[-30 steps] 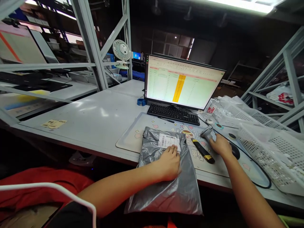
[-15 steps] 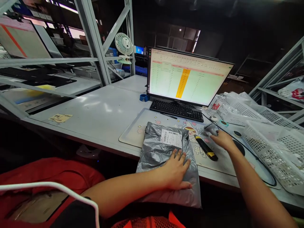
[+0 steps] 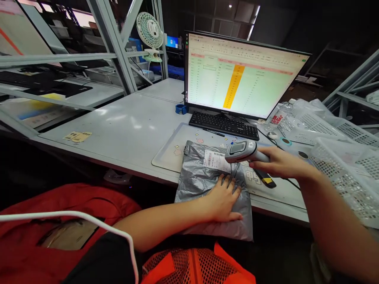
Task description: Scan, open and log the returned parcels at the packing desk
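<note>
Near frame centre, my right hand (image 3: 280, 162) wraps around the scanner (image 3: 241, 150) handle (image 3: 263, 157), I judge the best hold, and my left hand (image 3: 223, 202) lies spread, gripping nothing, on the probably soft, slippery parcel (image 3: 194, 175).

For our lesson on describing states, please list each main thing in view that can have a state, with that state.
Left hand: open, flat on the parcel
Right hand: closed around the scanner
Parcel: creased, overhanging the desk edge
Label: face up
Scanner: held; whether triggered, cannot tell
Monitor: on, showing a table
Fan: upright; whether running, cannot tell
Cutter: lying down, partly hidden
</note>
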